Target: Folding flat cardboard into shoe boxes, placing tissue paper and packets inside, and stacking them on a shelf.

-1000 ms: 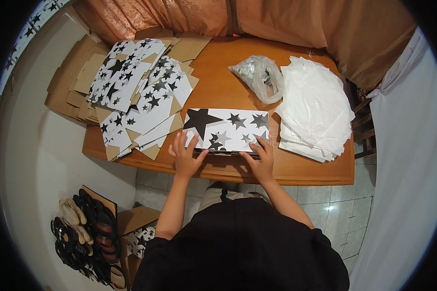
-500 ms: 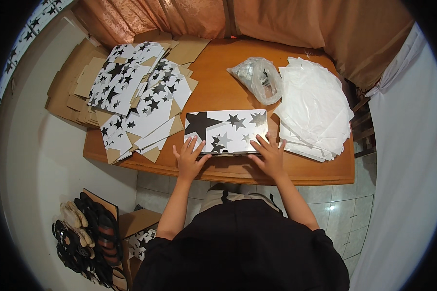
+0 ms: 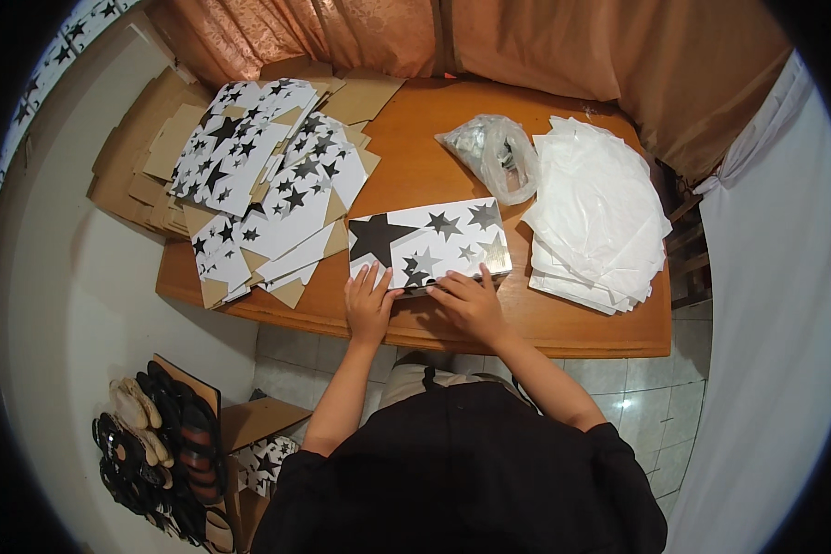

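One counter (image 3: 406,148): orange-brown wood; carries all items listed below.
Carton pile (image 3: 240,152): flat star-printed boards, left side; position unchanged from the earlier frames.
White sheet stack (image 3: 600,212): right side; likewise unchanged.
Star-printed box (image 3: 427,244): at the near middle of the counter, between pile and stack, lid face up. Half a second ago it lay nearly square to the person; now its right end is swung away, so it sits at a slant.
Clear plastic bag (image 3: 494,152): behind the box, beside the stack; unchanged.
Right grip (image 3: 475,309): wide, fingers spread on the near edge of the box; shifted from the right corner toward the middle.
Left grip (image 3: 369,314): wide, fingers extended onto the near left corner; shifted slightly rightward.
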The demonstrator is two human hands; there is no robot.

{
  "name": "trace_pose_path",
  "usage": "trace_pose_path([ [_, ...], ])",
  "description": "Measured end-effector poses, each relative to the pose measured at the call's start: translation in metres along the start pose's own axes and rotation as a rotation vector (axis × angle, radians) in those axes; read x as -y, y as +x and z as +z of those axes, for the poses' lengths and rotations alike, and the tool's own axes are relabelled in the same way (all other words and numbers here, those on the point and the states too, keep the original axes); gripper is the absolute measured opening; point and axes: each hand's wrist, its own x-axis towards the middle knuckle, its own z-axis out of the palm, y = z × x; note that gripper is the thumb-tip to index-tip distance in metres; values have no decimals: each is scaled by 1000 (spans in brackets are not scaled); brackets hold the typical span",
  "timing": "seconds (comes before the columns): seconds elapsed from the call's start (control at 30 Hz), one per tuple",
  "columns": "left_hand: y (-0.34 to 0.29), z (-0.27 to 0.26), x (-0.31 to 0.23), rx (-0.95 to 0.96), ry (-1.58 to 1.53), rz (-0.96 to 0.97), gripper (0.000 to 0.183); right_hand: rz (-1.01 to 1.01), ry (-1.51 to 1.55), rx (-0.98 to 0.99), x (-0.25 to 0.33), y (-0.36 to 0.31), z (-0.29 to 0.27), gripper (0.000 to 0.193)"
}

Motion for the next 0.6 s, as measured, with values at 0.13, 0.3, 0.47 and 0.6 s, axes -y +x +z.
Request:
trace_pose_path([
  [0.13, 1, -2, -2, 11, -6, -11, 41, -82, -47, 30, -2, 4, 15, 30],
  [0.3, 3, -3, -4, 9, -3, -25, 41, -235, 44, -44, -14, 9, 17, 42],
  [0.47, 4, -4, -4, 8, -31, -32, 42, -162, 98, -155, -9, 11, 24, 31],
  [0.6, 4, -3, -3, 7, -35, -34, 42, -109, 127, -193, -7, 13, 22, 29],
])
